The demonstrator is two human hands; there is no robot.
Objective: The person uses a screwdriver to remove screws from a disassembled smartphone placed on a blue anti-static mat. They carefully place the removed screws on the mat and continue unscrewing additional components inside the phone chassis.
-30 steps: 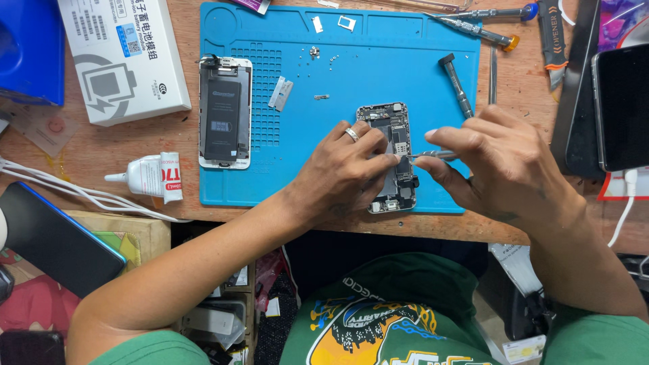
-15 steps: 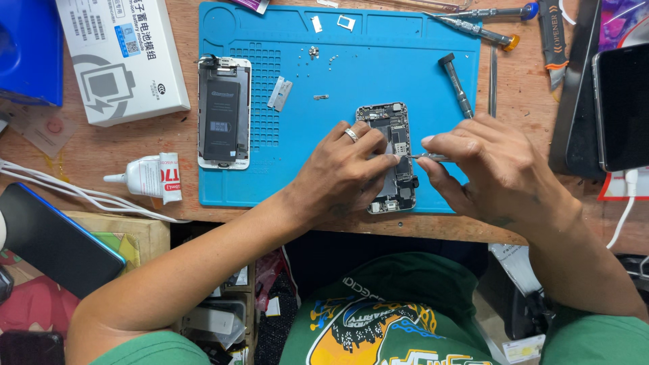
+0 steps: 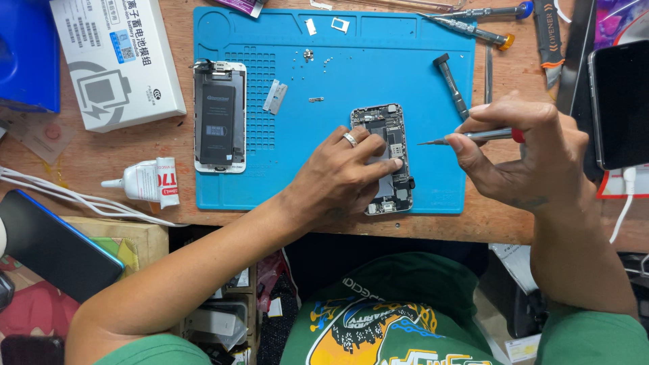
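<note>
The work in hand looks like the inside stage of a phone repair: an opened phone body (image 3: pixel 387 159), its boards and connectors exposed, lies near the front edge of a blue work mat (image 3: pixel 324 169), and the person appears to be between 2 touches with the tool. The left hand (image 3: pixel 338 179) lies flat over the lower half of the phone body, fingers spread and pressing down, the index fingertip resting on the internals near the right edge, a ring on 1 finger. The right hand (image 3: pixel 524 162) is pinched shut around a slim screwdriver (image 3: pixel 473 136), thumb and fingers closed on the shaft, the fine tip pointing left and hovering just beside the phone's right edge, not touching it. The next move, by this reading, calls for a steady left hand and a small, exact lowering of the tip onto a screw or connector. Farther out on the mat lie a detached screen assembly (image 3: pixel 219 116), face down, a few tiny screws (image 3: pixel 309 54) and small brackets. Beyond the mat sit a glue tube (image 3: pixel 143 182), a white box (image 3: pixel 116 61) and spare drivers (image 3: pixel 473 27).
</note>
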